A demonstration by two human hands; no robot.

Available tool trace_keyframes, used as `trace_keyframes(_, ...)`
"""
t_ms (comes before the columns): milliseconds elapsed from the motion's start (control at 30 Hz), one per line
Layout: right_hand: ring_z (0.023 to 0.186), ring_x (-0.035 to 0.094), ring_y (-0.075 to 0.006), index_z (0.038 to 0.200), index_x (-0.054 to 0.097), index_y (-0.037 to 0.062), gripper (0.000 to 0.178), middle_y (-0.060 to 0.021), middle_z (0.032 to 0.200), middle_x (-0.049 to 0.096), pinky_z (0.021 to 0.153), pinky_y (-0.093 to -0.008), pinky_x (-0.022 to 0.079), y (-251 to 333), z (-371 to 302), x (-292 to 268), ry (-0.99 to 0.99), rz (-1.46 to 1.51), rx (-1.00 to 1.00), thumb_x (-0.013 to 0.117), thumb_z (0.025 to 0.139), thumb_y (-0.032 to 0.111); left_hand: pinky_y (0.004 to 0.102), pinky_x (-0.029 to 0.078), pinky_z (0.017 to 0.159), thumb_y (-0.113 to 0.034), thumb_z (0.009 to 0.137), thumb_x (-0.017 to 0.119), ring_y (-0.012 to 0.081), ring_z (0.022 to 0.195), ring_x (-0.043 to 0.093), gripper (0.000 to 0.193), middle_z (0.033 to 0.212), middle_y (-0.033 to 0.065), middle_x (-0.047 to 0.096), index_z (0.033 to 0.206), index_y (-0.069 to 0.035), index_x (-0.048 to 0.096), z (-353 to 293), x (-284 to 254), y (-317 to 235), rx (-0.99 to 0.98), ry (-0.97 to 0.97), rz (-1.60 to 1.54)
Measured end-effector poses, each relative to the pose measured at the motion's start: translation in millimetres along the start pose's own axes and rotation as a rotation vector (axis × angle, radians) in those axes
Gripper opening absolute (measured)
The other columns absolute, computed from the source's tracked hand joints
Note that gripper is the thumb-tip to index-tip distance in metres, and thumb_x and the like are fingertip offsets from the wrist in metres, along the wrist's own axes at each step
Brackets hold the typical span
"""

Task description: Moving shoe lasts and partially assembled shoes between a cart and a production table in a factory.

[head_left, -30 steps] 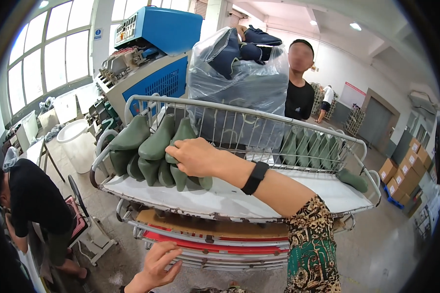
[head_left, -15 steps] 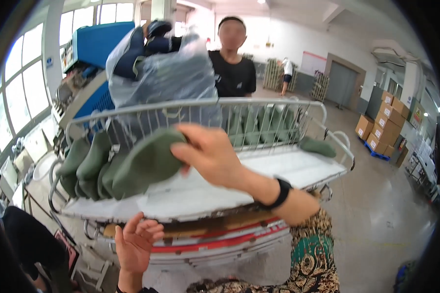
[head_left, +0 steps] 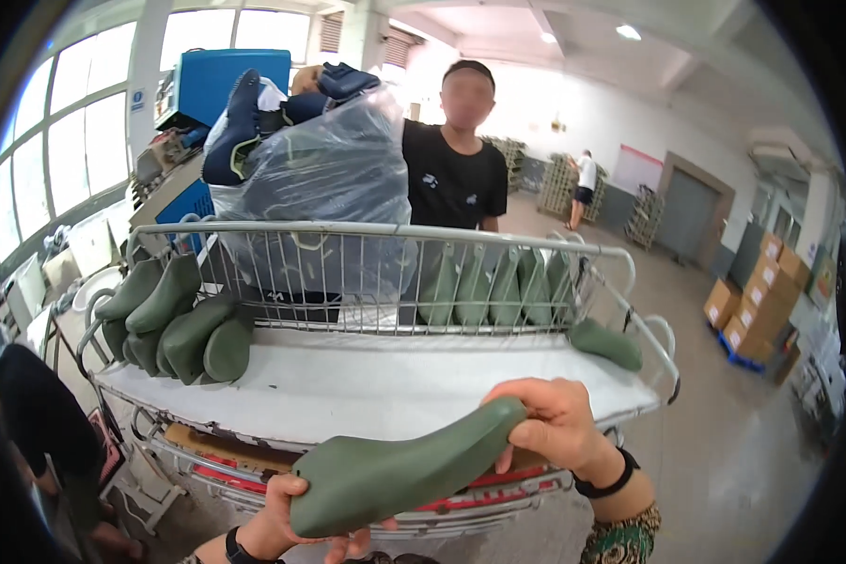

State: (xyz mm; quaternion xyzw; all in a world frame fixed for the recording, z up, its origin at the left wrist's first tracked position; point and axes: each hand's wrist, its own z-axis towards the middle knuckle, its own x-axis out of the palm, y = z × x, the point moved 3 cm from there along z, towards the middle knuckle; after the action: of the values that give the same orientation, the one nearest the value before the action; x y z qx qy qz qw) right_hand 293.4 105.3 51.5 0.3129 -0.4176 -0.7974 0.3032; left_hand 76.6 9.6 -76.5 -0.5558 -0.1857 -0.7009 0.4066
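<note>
A green shoe last is held level in front of me, over the near edge of the cart. My left hand is closed on its thick end, with some fingers hidden beneath. My right hand pinches the narrow toe end. Several more green shoe lasts stand bunched at the left of the cart's white top. Another shoe last lies alone at its right end. Behind the wire rail, several lasts stand in a row.
Beyond the rail a large clear plastic bag bulges, dark blue shoes on top. Beside it stands a person in a black T-shirt. Stacked cartons rest on a blue pallet at right. Someone in dark clothes is at lower left.
The last has come down from above the cart's left side toward me and turned lengthwise across. My left hand, open before, now grips its thick end. My view has shifted.
</note>
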Motion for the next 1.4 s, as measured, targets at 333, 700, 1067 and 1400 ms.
trace_keyframes(333,0.096,0.051,-0.0391,0.114,0.043,-0.0075,0.054,-0.0247,0.105,0.053,0.084,-0.0401,0.041,-66.3,-89.2,-216.8,-0.352,-1.669,0.474,0.064,0.068,0.009,0.0344,0.044,0.043,-0.030,0.069,0.059,0.0361,0.078,0.054,0.069,0.099,0.0297,0.050,0.123,0.005,0.034,-37.3,-32.3,19.1,0.205,-0.020,0.229)
trace_keyframes(700,0.064,0.061,-0.0291,0.091,0.052,-0.0104,0.048,-0.0195,0.077,0.059,0.052,-0.0386,0.050,-117.6,-84.3,-299.0,0.070,-1.582,0.632,0.070,0.056,0.017,0.0337,0.043,0.040,-0.030,0.069,0.056,0.0350,0.070,0.056,0.069,0.101,0.0265,0.051,0.125,0.003,0.033,-176.9,-8.4,52.4,0.755,-0.085,0.515)
trace_keyframes(1067,0.089,0.052,-0.0221,0.102,0.057,-0.0037,0.035,-0.0126,0.099,0.057,0.076,-0.0323,0.042,-69.3,-10.4,90.3,-0.247,-0.195,0.401,0.062,0.073,0.015,0.0308,0.041,0.043,-0.035,0.074,0.052,0.0269,0.063,0.056,0.052,0.091,0.0227,0.057,0.106,0.006,0.050,-375.5,49.5,127.3,1.154,-0.617,0.712)
trace_keyframes(1400,0.087,0.052,-0.0223,0.102,0.057,-0.0049,0.035,-0.0126,0.096,0.057,0.075,-0.0333,0.042,-211.8,45.7,508.7,0.856,0.149,0.723,0.062,0.074,0.016,0.0303,0.046,0.051,-0.027,0.077,0.055,0.0182,0.069,0.057,0.036,0.081,0.0091,0.057,0.102,-0.001,0.052,-528.4,36.5,296.4,1.729,-1.295,0.330)
